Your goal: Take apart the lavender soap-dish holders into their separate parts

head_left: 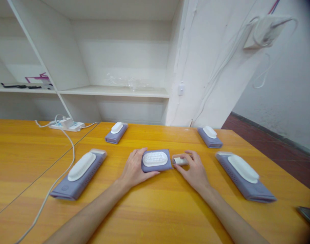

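Observation:
My left hand [135, 167] is closed around the left end of a flat purple case [169, 163], fingers behind it and thumb along the near edge. On the case's upper face lies a white oval pad [155, 158] with a bumpy, bristle-like surface. Just off the case's right end, my right hand [195, 172] pinches a small pale cylinder-like piece [179, 161] between thumb and fingers. Part of that piece is hidden by the fingers, and its exact kind is unclear. A narrow gap seems to separate it from the case.
Several similar purple cases with white oval pads lie around my hands, such as a near left one [78, 176] and a near right one [246, 176]. A white power strip [75, 126] trails a cable [57, 179] over the wooden table [155, 217]. Behind stand white shelves [114, 90].

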Demonstrator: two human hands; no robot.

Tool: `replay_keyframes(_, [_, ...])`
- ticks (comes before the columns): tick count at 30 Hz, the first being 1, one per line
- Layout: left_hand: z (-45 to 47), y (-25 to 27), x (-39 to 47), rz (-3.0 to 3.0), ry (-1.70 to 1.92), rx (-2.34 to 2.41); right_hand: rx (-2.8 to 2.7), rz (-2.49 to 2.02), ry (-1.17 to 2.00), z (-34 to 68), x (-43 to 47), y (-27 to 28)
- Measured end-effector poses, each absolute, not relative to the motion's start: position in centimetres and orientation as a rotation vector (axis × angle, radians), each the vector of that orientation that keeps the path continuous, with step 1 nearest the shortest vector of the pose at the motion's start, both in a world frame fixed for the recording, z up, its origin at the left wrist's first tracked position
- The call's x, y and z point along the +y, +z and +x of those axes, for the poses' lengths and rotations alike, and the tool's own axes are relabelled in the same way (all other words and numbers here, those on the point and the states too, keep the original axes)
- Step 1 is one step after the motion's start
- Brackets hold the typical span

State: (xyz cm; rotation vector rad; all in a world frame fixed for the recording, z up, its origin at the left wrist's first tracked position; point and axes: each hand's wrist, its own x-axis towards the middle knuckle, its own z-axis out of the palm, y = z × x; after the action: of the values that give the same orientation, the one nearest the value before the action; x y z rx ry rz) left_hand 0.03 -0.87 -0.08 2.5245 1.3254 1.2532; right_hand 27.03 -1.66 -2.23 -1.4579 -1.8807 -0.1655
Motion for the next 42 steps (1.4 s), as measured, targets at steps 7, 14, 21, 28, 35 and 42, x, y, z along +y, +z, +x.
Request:
replay_keyframes(7, [-0.01,-0.16,-0.82,2.522,1.26,1.324,-1.847,-1.487,-0.174,26.98,-1.81,-2.13])
replay_keyframes(14, [-0.04,-0.19,-0.86,2.522,1.237,1.332,-1.838,-1.47,-0.156,27.02,-1.71,-2.36])
replay_keyframes(21, [0.02,-0.17,-0.82,2.526,1.223,1.341,-1.837,-1.472,-0.162,27.0,-1.76,-2.26])
replay_keyframes(28, [0.0,-0.06,-0.89,2.532,1.212,1.343,-1.846,-1.502,-0.144,26.87,-1.93,-2.06])
replay_keyframes(35, [-0.02,-0.17,-0.8,2.527,1.193,1.364,-1.826,-1.516,-0.101,26.92,-1.92,-2.38])
replay_keyframes(42, [0.01,-0.13,-0.78,2.535,1.205,1.344,-1.871,-1.461,-0.17,26.89,-1.67,-2.31])
